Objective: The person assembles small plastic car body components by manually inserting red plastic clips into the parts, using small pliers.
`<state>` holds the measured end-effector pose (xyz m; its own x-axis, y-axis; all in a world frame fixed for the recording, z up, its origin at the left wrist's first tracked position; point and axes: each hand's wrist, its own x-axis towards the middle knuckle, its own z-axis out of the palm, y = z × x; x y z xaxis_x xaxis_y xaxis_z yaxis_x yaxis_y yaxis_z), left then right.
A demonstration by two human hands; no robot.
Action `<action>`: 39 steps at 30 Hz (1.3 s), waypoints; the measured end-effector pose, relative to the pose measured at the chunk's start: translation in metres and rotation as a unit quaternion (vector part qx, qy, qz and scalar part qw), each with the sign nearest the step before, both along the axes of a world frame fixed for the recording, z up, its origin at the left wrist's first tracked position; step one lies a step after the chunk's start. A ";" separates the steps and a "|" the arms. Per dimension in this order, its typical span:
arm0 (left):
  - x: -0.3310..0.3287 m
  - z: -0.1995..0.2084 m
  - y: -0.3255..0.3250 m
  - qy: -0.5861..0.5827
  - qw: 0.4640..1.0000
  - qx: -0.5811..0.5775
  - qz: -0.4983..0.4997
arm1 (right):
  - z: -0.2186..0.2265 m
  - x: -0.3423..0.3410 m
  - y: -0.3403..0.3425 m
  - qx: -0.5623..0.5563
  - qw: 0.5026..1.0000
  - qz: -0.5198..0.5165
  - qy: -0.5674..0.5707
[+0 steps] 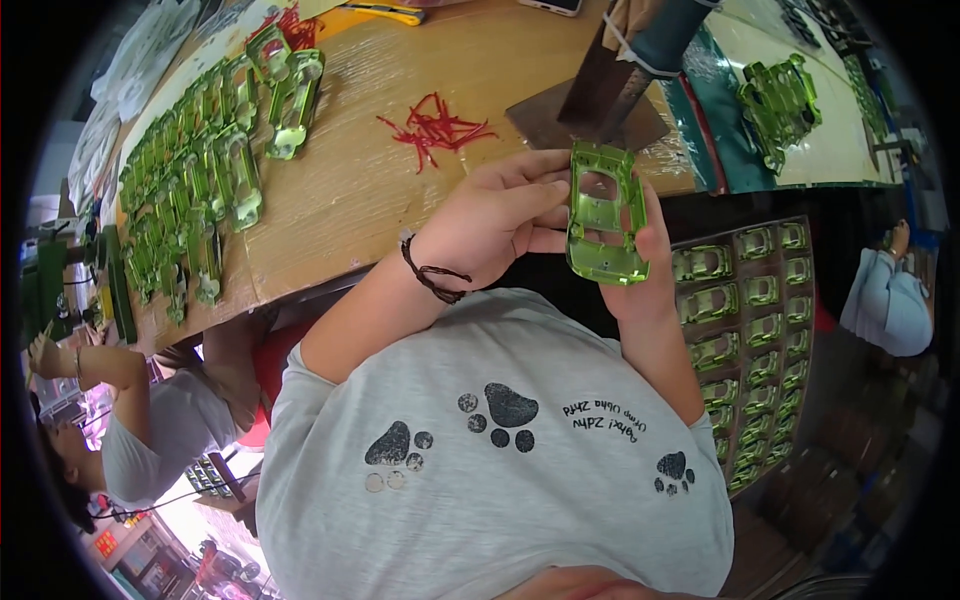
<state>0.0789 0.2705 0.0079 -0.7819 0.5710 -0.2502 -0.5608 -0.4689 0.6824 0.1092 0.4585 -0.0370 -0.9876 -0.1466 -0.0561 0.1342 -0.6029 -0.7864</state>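
A shiny green plastic toy car body, with window openings cut through it, is held up in front of my chest at the table's edge. My left hand grips its left side with thumb and fingers. Along its right side my right hand holds it too, partly hidden behind the shell. On the table beyond my left hand lies a small loose pile of thin red strips. A dark metal post on a flat base plate stands just past the car body.
Many green car bodies lie in rows at the table's left. More are stacked at the right. A tray of car bodies sits below right. A yellow cutter knife lies far back. Other people sit at left and right.
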 end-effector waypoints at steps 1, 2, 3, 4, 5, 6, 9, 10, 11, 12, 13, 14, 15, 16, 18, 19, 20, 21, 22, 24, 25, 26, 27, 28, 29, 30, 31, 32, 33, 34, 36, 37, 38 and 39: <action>-0.003 0.001 0.002 0.012 1.000 -0.013 0.005 | 0.002 -0.003 0.001 -0.012 1.000 -0.004 -0.004; -0.005 0.002 0.004 0.024 0.999 -0.025 0.011 | 0.005 -0.006 0.002 -0.024 1.000 -0.006 -0.008; -0.006 0.004 0.006 0.024 0.999 -0.025 0.011 | 0.009 -0.007 0.003 -0.024 1.000 -0.007 -0.008; -0.006 0.007 0.008 0.026 0.999 -0.018 0.017 | 0.013 -0.007 0.005 -0.019 1.000 -0.003 -0.002; -0.005 0.009 0.009 0.028 0.999 -0.012 0.024 | 0.017 -0.007 0.005 -0.015 1.000 0.002 0.005; -0.004 0.013 0.011 0.028 0.999 -0.014 0.025 | 0.020 -0.007 0.006 -0.016 1.000 0.003 0.004; -0.001 0.017 0.011 0.019 0.999 -0.010 0.034 | 0.033 -0.004 0.004 -0.020 0.999 0.022 -0.015; 0.000 0.015 0.010 0.018 0.999 0.001 0.039 | 0.037 -0.003 0.003 -0.021 0.999 0.024 -0.016; 0.000 0.014 0.008 0.017 0.999 0.014 0.042 | 0.040 -0.002 0.003 -0.026 0.999 0.024 -0.030; 0.000 0.015 0.007 0.016 0.999 0.014 0.042 | 0.042 -0.001 0.003 -0.031 0.998 0.024 -0.044; 0.000 0.016 0.006 0.005 0.999 0.009 0.043 | 0.043 -0.001 0.003 -0.031 0.998 0.024 -0.045; 0.001 0.018 0.006 -0.005 0.999 0.004 0.043 | 0.044 -0.001 0.005 -0.052 0.997 0.041 -0.050; 0.000 0.015 0.005 -0.006 0.999 0.004 0.044 | 0.044 -0.002 0.006 -0.072 0.994 0.057 -0.056; 0.000 0.011 0.004 0.007 0.999 0.012 0.036 | 0.042 -0.002 0.007 -0.072 0.994 0.058 -0.056; -0.001 0.008 0.003 0.018 0.999 0.019 0.029 | 0.034 -0.005 0.007 -0.098 0.991 0.066 -0.056; 0.000 0.010 0.004 0.018 0.999 -0.002 0.045 | 0.033 -0.007 0.006 -0.099 0.991 0.067 -0.057; 0.001 0.011 0.004 0.017 0.998 -0.024 0.060 | 0.031 -0.008 0.005 -0.106 0.989 0.073 -0.071; 0.002 0.011 0.004 0.016 0.998 -0.025 0.060 | 0.029 -0.009 0.004 -0.113 0.987 0.078 -0.084; 0.002 0.012 0.003 0.020 0.997 -0.035 0.068 | 0.028 -0.009 0.003 -0.114 0.987 0.077 -0.085; 0.004 0.012 0.001 0.025 0.996 -0.046 0.077 | 0.026 -0.012 0.002 -0.113 0.987 0.099 -0.063; 0.006 0.012 0.000 0.029 0.994 -0.060 0.089 | 0.024 -0.013 0.002 -0.114 0.987 0.099 -0.063; 0.007 0.012 0.000 0.034 0.992 -0.074 0.102 | 0.023 -0.014 0.001 -0.127 0.985 0.108 -0.053; 0.008 0.011 0.000 0.034 0.992 -0.073 0.102 | 0.023 -0.014 0.001 -0.140 0.982 0.116 -0.043; 0.009 0.010 0.000 0.040 0.991 -0.065 0.106 | 0.024 -0.013 0.000 -0.139 0.982 0.116 -0.043; 0.009 0.009 0.000 0.046 0.991 -0.056 0.111 | 0.027 -0.013 0.000 -0.139 0.982 0.117 -0.050; 0.010 0.008 0.000 0.046 0.991 -0.056 0.111 | 0.030 -0.013 -0.001 -0.139 0.982 0.117 -0.057; 0.010 0.007 -0.001 0.043 0.991 -0.055 0.112 | 0.032 -0.012 -0.001 -0.139 0.982 0.117 -0.057; 0.011 0.007 -0.001 0.041 0.991 -0.055 0.112 | 0.033 -0.010 -0.001 -0.136 0.981 0.120 -0.065; 0.011 0.006 -0.001 0.041 0.991 -0.055 0.112 | 0.033 -0.010 -0.001 -0.133 0.981 0.123 -0.073; 0.010 0.006 -0.002 0.050 0.992 -0.042 0.110 | 0.033 -0.010 -0.001 -0.132 0.981 0.123 -0.073; 0.010 0.004 -0.003 0.058 0.992 -0.027 0.107 | 0.032 -0.011 0.001 -0.124 0.981 0.127 -0.077; 0.010 0.002 -0.007 0.057 0.992 -0.064 0.089 | 0.030 -0.011 0.003 -0.123 0.981 0.127 -0.077; 0.010 0.001 -0.011 0.056 0.991 -0.100 0.071 | 0.025 -0.010 0.006 -0.103 0.986 0.112 -0.065; 0.013 0.001 -0.017 0.058 0.991 -0.098 0.073 | 0.018 -0.011 0.010 -0.083 0.991 0.098 -0.050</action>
<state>0.0915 0.2538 0.0090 -0.8825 0.3995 -0.2482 -0.4088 -0.3905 0.8249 0.0980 0.4684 -0.0188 -0.9303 -0.3495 -0.1114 0.3331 -0.6776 -0.6556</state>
